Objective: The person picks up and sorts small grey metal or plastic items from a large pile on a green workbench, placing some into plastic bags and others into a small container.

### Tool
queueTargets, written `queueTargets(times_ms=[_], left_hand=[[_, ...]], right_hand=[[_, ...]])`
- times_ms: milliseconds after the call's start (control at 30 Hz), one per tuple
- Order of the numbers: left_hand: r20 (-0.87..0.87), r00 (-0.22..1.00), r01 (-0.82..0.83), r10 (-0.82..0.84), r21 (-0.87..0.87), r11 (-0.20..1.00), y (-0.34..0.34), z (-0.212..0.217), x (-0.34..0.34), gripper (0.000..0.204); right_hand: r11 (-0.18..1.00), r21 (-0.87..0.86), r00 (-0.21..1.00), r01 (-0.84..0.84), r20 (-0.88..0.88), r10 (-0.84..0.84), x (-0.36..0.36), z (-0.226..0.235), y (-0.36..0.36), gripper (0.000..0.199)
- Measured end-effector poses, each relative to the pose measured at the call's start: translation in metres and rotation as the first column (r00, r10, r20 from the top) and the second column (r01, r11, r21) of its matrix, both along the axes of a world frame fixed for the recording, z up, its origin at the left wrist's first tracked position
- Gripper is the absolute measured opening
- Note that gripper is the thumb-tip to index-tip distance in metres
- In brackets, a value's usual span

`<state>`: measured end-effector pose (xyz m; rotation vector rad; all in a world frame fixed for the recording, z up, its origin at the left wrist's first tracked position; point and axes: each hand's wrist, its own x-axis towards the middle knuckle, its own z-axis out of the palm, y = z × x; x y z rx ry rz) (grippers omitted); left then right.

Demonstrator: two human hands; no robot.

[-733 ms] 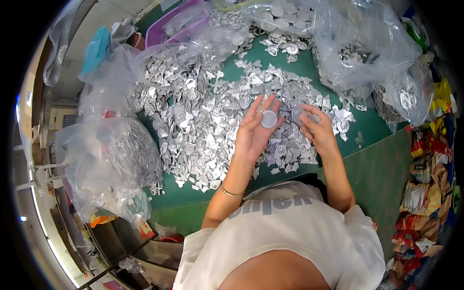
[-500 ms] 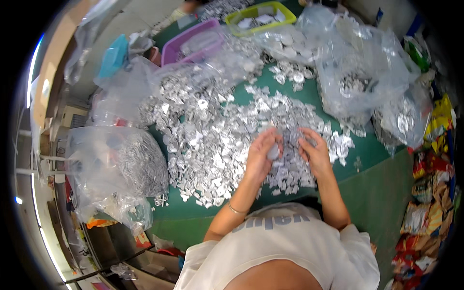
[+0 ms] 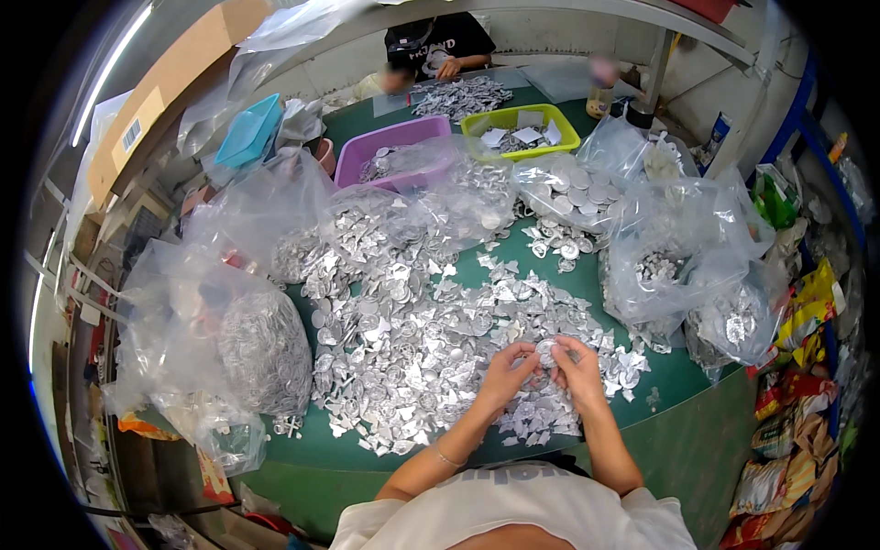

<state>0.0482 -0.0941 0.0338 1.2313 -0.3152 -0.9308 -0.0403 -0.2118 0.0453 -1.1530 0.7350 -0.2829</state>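
Observation:
Over the near right of a heap of small silver metal pieces (image 3: 431, 357), I hold a round silver disc (image 3: 546, 353) up between both hands. The fingers of my left hand (image 3: 507, 374) are closed at its left edge. On the other side, my right hand (image 3: 579, 371) pinches the disc with thumb and fingers. Loose flat pieces in varied shapes, some round and some jagged, lie under and around both hands. Fine detail on the disc is too small to make out.
A clear bag of silver pieces (image 3: 261, 353) stands at left, and more clear bags (image 3: 660, 247) at right. Behind the heap are a purple bin (image 3: 353, 158) and a yellow-green bin (image 3: 566, 137). Across the green table (image 3: 335, 426) sits a person in black (image 3: 467, 41).
My hands have come together around the disc; half a second ago they were apart, with a disc in the left. The view has tilted up, bringing the person across the table into sight.

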Motion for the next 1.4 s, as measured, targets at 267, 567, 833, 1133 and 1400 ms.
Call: queueTargets(times_ms=[267, 567, 833, 1133, 1400], left_hand=[[0.1, 0.995, 0.025, -0.014, -0.109, 0.994, 0.007, -0.011, 0.009, 0.021], [0.197, 0.976, 0.129, -0.096, -0.161, 0.979, 0.019, -0.015, 0.0, 0.018], [-0.006, 0.999, -0.044, 0.044, -0.312, 0.949, 0.016, -0.015, 0.005, 0.018], [-0.224, 0.955, -0.279, 0.195, -0.448, 0.849, 0.017, -0.03, -0.002, 0.007], [0.141, 0.884, -0.329, 0.446, -0.493, 0.806, 0.019, -0.021, -0.004, 0.009]], right_hand=[[0.942, 0.288, 0.976, 0.17, 0.084, -0.201, 0.026, 0.007, -0.004, 0.029], [0.918, 0.379, 0.921, 0.112, 0.307, -0.239, 0.072, 0.018, -0.03, 0.017], [0.917, 0.375, 0.946, 0.138, 0.223, -0.234, 0.085, 0.018, -0.032, 0.024], [0.901, -0.008, 0.888, -0.434, -0.173, 0.426, 0.112, 0.047, 0.03, 0.019], [-0.03, -0.594, 0.091, -0.804, -0.172, 0.981, 0.169, 0.131, 0.124, 0.018]])
